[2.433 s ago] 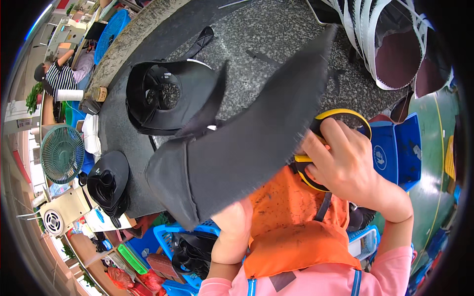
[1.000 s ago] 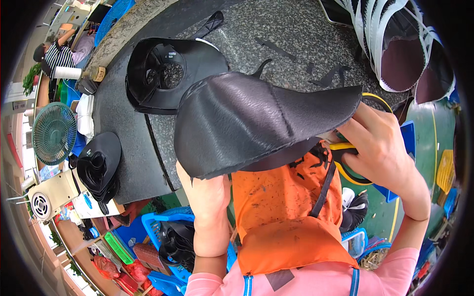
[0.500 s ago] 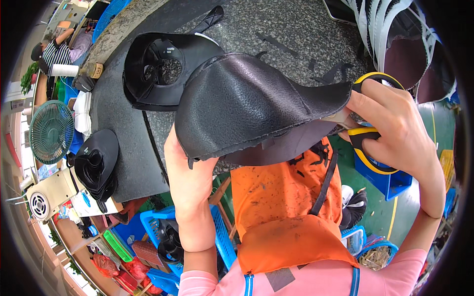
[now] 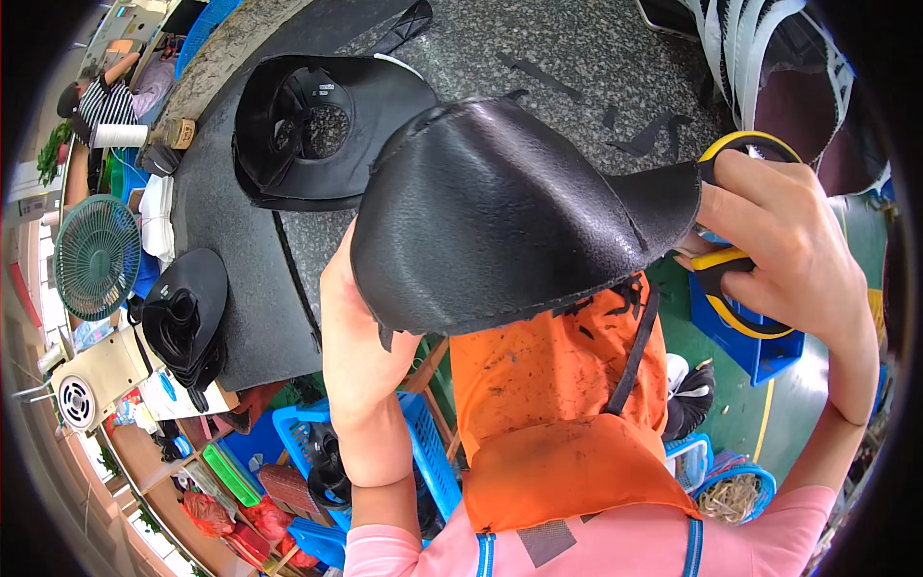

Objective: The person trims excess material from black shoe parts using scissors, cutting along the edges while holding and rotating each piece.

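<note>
A black leather shoe upper [image 4: 500, 212] is held up in front of me, its smooth grained side facing up. My left hand [image 4: 363, 322] grips its left end, with the fingers hidden behind the leather. My right hand [image 4: 793, 245] has its fingers through the loops of yellow-and-black scissors [image 4: 719, 258] and meets the upper's right end; the blades are mostly hidden. Just beyond, another black upper [image 4: 394, 91] lies on the stone worktop [image 4: 596, 48], its round opening showing. Thin black leather scraps [image 4: 543, 77] are scattered on the stone.
A stack of black uppers [image 4: 187, 308] sits at the worktop's left edge, near a green fan [image 4: 96, 255]. White-edged dark pieces [image 4: 740, 58] hang at the upper right. A blue crate [image 4: 437, 452] stands below left, a blue bin [image 4: 769, 356] below right. Another person [image 4: 115, 101] is far left.
The upper has tilted, so its grey underside no longer shows along the lower edge. My right hand and the scissors have shifted slightly right, with the upper's right end.
</note>
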`<state>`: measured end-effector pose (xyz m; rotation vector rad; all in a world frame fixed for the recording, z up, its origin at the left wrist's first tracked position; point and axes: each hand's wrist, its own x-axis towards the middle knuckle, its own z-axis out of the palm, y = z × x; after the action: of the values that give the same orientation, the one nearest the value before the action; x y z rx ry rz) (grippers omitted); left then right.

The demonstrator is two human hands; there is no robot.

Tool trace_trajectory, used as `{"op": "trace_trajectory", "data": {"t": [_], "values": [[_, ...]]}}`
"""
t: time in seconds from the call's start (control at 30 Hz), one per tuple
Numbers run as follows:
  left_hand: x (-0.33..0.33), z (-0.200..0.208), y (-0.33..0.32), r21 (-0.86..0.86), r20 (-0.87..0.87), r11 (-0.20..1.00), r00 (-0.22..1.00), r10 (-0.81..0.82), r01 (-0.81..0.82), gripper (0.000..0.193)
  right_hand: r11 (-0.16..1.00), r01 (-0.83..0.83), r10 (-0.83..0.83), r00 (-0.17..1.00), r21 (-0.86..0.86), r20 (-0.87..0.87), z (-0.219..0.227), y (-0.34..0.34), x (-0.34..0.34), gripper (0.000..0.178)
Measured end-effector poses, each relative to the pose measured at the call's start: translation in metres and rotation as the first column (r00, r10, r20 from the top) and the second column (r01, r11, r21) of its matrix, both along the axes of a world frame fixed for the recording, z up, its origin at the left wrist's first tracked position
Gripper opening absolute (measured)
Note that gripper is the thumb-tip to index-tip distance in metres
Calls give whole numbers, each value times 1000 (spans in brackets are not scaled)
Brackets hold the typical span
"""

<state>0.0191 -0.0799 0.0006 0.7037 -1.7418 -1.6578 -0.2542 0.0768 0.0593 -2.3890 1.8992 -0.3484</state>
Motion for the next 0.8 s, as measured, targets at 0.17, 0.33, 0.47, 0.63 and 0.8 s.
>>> {"op": "trace_trajectory", "data": {"t": [0.17, 0.33, 0.47, 0.63, 0.8], "values": [[19, -10, -1, -67, 160, 998, 987, 29, -18, 50, 1000, -18, 17, 998, -21, -63, 10, 0, -1, 48], [34, -29, 2, -185, 123, 979, 987, 107, -83, 54, 999, -30, 27, 997, -35, -79, 11, -1, 1, 52], [19, -22, 9, 2, 32, 979, 979, 204, -204, 54, 993, -44, 27, 989, -108, -146, 8, 0, 3, 52], [24, -15, 5, -82, 69, 989, 989, 129, -124, 59, 993, -37, 12, 977, -114, -215, 11, 1, 4, 52], [31, -16, 6, -274, 136, 957, 982, 133, -92, 62, 994, -41, 33, 996, -104, -78, 7, 1, 1, 53]]}}
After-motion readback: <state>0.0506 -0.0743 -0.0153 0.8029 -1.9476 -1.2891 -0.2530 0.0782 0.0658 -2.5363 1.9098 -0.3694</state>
